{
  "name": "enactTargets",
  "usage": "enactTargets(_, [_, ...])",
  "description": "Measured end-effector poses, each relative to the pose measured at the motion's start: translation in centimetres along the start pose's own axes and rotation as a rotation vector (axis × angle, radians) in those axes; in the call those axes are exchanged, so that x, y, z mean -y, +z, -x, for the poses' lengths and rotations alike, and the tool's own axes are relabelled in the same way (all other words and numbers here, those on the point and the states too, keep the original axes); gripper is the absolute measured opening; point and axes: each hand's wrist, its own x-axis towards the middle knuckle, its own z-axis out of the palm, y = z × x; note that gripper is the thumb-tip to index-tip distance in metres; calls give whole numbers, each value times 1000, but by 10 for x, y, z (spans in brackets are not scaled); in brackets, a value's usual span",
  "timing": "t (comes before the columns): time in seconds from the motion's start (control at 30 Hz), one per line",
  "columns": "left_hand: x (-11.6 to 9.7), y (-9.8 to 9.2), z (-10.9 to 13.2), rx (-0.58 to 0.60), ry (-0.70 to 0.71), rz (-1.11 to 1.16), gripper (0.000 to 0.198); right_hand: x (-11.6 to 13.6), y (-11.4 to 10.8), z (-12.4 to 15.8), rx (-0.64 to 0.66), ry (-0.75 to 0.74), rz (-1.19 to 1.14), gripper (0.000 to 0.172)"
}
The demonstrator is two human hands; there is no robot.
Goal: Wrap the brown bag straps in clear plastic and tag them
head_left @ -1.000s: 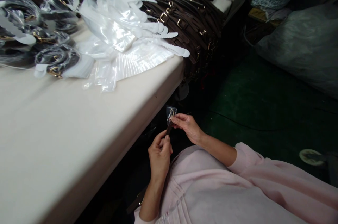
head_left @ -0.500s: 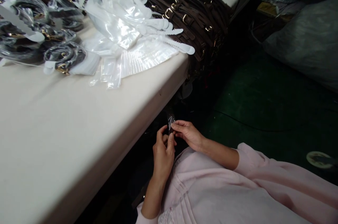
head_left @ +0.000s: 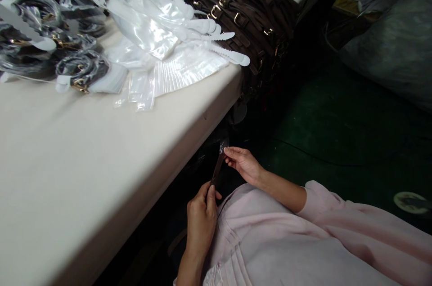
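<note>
A dark strap (head_left: 218, 168) with a piece of clear plastic film (head_left: 223, 145) at its upper end runs between my two hands, beside the table edge. My left hand (head_left: 202, 214) is closed on the lower part of the strap, thumb against the fingers. Higher up, my right hand (head_left: 243, 163) pinches the strap near the film. The rest of the strap is lost in shadow.
The pale table (head_left: 101, 155) holds clear plastic sleeves (head_left: 185, 70), white serrated strips (head_left: 232, 55) and coiled belts in film (head_left: 83, 68). Brown buckled straps (head_left: 243, 29) hang over the far corner. A large sack (head_left: 394, 47) lies on the right.
My left hand has slid down and left, away from my right hand, and more of the dark strap shows between them. My right hand has moved slightly up.
</note>
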Motion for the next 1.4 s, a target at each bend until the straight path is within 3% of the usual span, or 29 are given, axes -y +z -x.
enactTargets(0.17, [-14,-2,-14,15,7,85,33,-14,5,13,126,46,110,29])
enactTargets(0.3, [-23,-1,-25,30,40,133,31,-21,5,20,140,44,169,32])
enactTargets(0.53, [-25,7,-34,42,-4,359,33,-21,4,23,237,80,147,36])
enactTargets(0.73, [-23,12,-36,-35,-58,548,51,-18,10,28,297,-122,373,47])
enactTargets(0.87, [-21,14,-38,-28,1,476,34,-22,7,25,295,-162,443,46])
enactTargets(0.97, [-18,16,-38,-51,27,442,28,-27,0,20,245,-198,476,34])
enactTargets(1.03, [-16,18,-37,-65,27,420,27,-28,-4,18,151,-286,557,21])
enactTargets(1.13, [-15,20,-35,-69,23,398,26,-26,-7,21,37,-535,742,33])
enactTargets(1.27, [-14,20,-34,-56,16,432,26,-22,-7,23,77,-842,953,34])
enactTargets(1.4, [-11,17,-32,-28,12,467,26,-19,-7,18,135,-946,1012,24])
